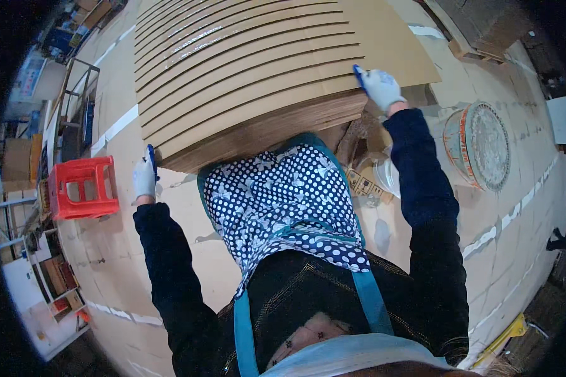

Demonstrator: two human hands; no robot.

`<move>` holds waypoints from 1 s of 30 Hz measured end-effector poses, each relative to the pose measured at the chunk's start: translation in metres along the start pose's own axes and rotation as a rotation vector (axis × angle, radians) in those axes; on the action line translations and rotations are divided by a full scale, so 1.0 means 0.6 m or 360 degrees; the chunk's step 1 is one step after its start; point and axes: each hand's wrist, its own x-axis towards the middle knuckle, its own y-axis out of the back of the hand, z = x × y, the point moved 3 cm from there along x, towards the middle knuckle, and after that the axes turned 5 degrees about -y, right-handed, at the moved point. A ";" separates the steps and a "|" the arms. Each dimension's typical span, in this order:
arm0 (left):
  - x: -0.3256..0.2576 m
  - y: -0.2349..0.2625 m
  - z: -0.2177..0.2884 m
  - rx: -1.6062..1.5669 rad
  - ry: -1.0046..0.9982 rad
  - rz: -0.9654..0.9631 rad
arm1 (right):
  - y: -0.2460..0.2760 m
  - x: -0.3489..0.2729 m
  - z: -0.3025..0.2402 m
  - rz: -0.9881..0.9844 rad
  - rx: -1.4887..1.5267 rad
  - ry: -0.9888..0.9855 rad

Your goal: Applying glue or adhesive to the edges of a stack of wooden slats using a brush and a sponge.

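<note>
A tall stack of brown cardboard sheets (251,81) stands in front of me, its upper sheets fanned in staggered rows. My left hand (146,176), in a white glove with blue fingers, is closed on the near left corner of the front sheet. At the stack's right edge my right hand (380,88), gloved the same way, pinches the sheets' edge with its blue thumb on top. The fingers under the cardboard are hidden on both sides. My polka-dot apron (283,201) touches the stack's near side.
A red plastic stool (85,187) stands on the floor at left. On the right is a large round bucket (484,147) with a dirty pale lid. A clear container (387,176) sits beside the stack's base. Farther off are a pallet (478,53) and metal racks (85,81).
</note>
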 end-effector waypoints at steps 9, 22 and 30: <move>0.001 0.117 0.025 -0.1021 -0.0341 -0.0025 | 0.078 0.006 0.013 -0.0488 0.2020 -0.0632; 0.044 -0.048 0.063 0.0031 -0.0030 0.1158 | -0.067 0.061 -0.003 0.0578 0.0394 -0.0622; 0.077 -0.004 0.033 0.0057 -0.0122 0.0489 | -0.046 0.076 0.034 0.0206 0.0656 -0.0603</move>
